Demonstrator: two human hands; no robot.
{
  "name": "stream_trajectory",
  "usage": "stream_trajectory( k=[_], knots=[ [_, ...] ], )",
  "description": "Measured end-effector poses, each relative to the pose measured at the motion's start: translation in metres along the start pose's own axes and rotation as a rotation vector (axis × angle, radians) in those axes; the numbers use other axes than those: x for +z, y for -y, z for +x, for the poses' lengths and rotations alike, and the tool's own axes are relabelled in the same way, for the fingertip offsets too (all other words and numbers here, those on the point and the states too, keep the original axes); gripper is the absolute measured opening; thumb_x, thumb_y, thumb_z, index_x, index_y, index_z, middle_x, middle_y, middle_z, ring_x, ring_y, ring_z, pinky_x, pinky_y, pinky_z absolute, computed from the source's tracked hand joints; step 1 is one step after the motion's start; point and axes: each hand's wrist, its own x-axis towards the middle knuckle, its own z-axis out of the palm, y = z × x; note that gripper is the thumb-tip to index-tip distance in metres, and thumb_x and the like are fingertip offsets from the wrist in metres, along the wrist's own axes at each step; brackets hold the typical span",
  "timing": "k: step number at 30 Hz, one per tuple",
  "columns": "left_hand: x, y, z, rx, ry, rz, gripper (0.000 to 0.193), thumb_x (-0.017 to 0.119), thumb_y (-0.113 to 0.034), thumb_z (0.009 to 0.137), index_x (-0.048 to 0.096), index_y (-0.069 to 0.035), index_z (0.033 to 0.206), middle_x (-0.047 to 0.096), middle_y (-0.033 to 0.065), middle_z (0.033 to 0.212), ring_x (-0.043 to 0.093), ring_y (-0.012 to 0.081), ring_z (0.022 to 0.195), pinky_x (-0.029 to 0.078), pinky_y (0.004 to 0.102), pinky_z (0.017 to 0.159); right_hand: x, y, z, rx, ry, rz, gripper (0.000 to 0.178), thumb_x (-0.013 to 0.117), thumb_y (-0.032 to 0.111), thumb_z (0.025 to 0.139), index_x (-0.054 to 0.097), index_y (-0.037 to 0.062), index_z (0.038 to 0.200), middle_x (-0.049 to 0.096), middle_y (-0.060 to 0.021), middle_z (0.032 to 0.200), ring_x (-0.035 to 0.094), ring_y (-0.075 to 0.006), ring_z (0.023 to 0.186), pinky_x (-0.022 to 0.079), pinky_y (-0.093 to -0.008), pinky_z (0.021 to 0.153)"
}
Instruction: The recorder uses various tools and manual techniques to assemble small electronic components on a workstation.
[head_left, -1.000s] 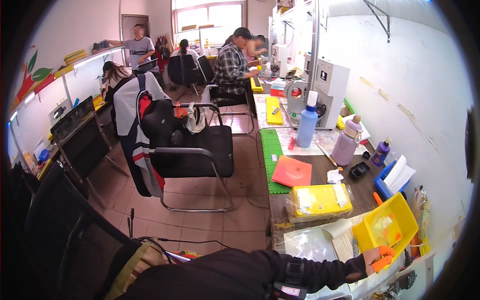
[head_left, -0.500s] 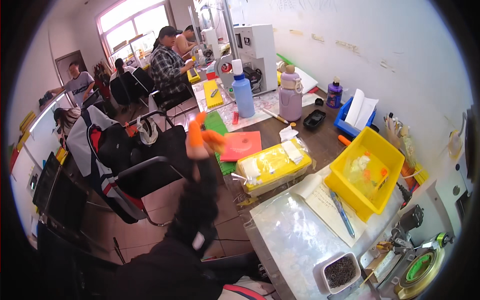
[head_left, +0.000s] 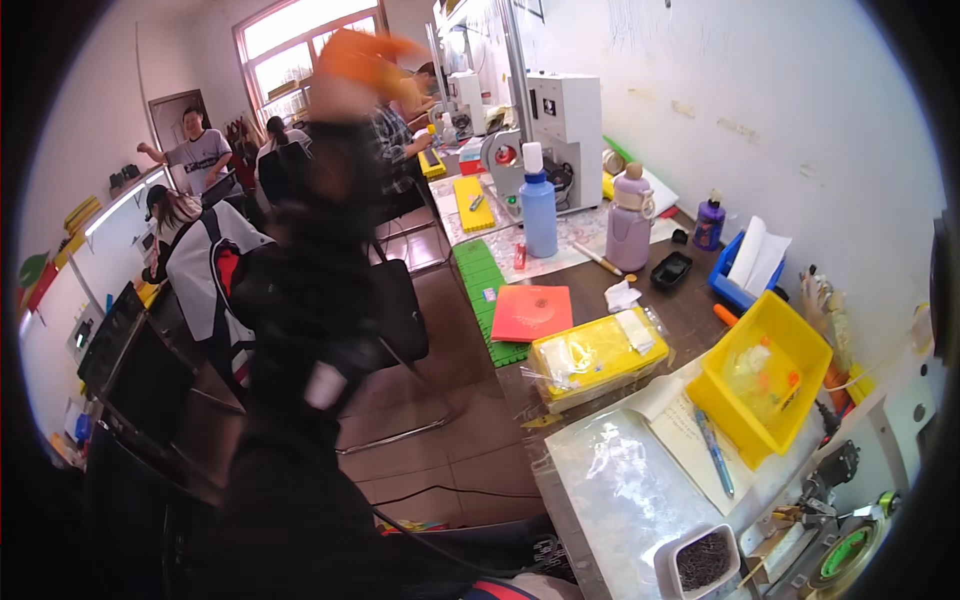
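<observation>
My left hand [head_left: 350, 82] is raised at the upper left, at the end of a long black sleeve [head_left: 300, 300]. Orange coverings sit on its fingers, and motion smears them, so neither their pose nor any held thing can be made out. In the picture, it overlaps a seated person in a plaid shirt [head_left: 392, 135] farther back. It is away from the workbench. My right hand is out of view. Below and right of the raised hand lie a green ridged mat [head_left: 478, 290], a red square booklet [head_left: 532, 313] and a yellow-lidded box [head_left: 600, 352] in clear wrap.
On the bench stand a blue bottle [head_left: 539, 215], a lilac flask [head_left: 628, 228], a yellow bin [head_left: 815, 375], a notepad [head_left: 690, 450] with a pen [head_left: 714, 455], and a white dish [head_left: 730, 545] of small dark pieces. A grey-white jacket [head_left: 197, 270] hangs at left. Several people are beyond.
My left hand has swung up and to the left, away from the mat and booklet, and is more blurred. The view has shifted, so the bench appears farther right and lower.
</observation>
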Motion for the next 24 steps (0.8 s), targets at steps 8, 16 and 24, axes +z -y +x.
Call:
stream_trajectory(
  k=[8, 16, 24],
  knots=[
    [0.377, 0.014, -0.072, 0.054, 0.634, 0.26, 0.018, 0.053, -0.022, 0.066, 0.05, -0.01, 0.079, 0.052, 0.0101, 0.06, 0.054, 0.0275, 0.056, 0.042, 0.0376, 0.05, -0.013, 0.008, 0.003, -0.013, 0.139, -0.056, 0.021, 0.051, 0.011, 0.08, 0.056, -0.0055, 0.092, 0.057, -0.0204, 0.088, 0.056, -0.0322, 0.081, 0.043, -0.0342, 0.075],
    [0.474, -0.004, -0.099, 0.159, 0.537, -0.043, 0.034, 0.057, -0.03, 0.064, 0.051, -0.005, 0.087, 0.048, 0.0091, 0.083, 0.046, 0.0229, 0.08, 0.031, 0.0348, 0.074, -0.017, 0.011, 0.004, 0.007, 0.183, -0.085, 0.021, 0.05, 0.01, 0.08, 0.055, -0.0052, 0.094, 0.057, -0.0201, 0.089, 0.055, -0.0315, 0.082, 0.043, -0.0337, 0.076],
    [0.465, 0.013, -0.1, -0.016, 0.8, -0.221, 0.041, 0.057, -0.037, 0.067, 0.056, -0.003, 0.088, 0.055, 0.0154, 0.081, 0.052, 0.0299, 0.079, 0.04, 0.0391, 0.068, -0.016, 0.0, 0.009, 0.027, 0.168, -0.062, 0.022, 0.051, 0.012, 0.079, 0.056, -0.004, 0.092, 0.057, -0.0196, 0.085, 0.056, -0.0302, 0.077, 0.044, -0.0331, 0.072]
  ],
)
